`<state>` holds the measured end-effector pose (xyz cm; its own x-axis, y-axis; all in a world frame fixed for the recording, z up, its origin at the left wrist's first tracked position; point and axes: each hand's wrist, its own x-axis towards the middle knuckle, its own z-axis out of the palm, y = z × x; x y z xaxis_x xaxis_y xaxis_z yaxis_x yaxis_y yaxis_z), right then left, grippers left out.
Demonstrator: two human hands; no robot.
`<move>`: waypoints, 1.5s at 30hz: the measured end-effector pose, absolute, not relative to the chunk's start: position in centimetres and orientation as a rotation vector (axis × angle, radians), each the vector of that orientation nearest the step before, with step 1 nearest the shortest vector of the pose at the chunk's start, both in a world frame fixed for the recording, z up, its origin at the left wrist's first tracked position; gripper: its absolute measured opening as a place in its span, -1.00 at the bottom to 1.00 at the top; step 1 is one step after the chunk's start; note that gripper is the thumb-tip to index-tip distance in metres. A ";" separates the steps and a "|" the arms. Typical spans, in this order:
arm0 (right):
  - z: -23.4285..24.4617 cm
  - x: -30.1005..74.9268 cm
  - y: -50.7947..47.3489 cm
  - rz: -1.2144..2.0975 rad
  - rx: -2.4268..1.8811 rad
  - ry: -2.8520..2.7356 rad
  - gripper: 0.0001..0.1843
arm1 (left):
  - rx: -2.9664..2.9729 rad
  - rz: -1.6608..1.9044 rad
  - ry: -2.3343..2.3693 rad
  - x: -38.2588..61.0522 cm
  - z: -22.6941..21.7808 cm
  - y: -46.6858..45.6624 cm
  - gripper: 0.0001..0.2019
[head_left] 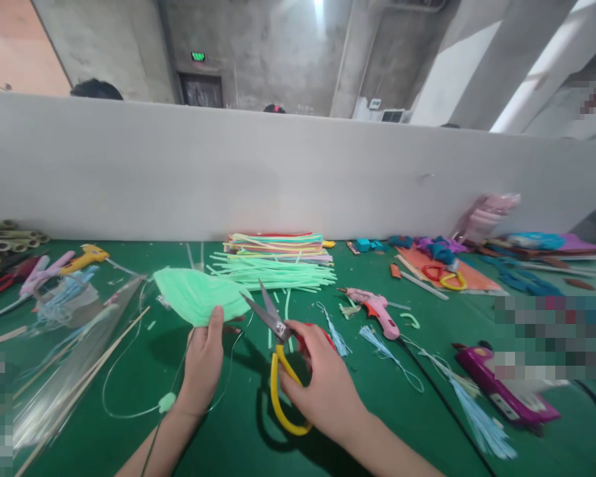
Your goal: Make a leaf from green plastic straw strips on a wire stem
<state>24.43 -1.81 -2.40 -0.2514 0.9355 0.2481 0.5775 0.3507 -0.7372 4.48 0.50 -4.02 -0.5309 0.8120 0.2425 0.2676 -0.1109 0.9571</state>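
My left hand point(202, 364) pinches the lower edge of a light green foam leaf shape point(196, 296), holding it up over the green table point(238, 437). My right hand point(322, 387) grips scissors point(278, 344) with yellow and red handles. Their blades are spread apart and point at the leaf's right tip, just touching it. A thin wire with a small green foam bit point(167, 401) loops on the table below my left wrist.
Green foam strips point(273, 273) and a stack of coloured foam sheets point(278, 244) lie behind the leaf. A pink glue gun point(377, 310) and a purple one point(501, 391) rest to the right. Wooden sticks and clear wrap point(64, 377) sit at left. A white partition point(298, 179) backs the table.
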 end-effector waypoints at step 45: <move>-5.0 24.2 0.3 -0.121 -1.447 -2.381 -0.33 | 0.649 1.779 0.913 7.6 -2.5 -0.1 -0.57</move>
<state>24.16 0.35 -4.97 -0.4165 0.8436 0.3389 0.8736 0.4746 -0.1078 7.60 -0.09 -2.55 -0.3632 0.9315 0.0193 -0.5278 -0.2227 0.8197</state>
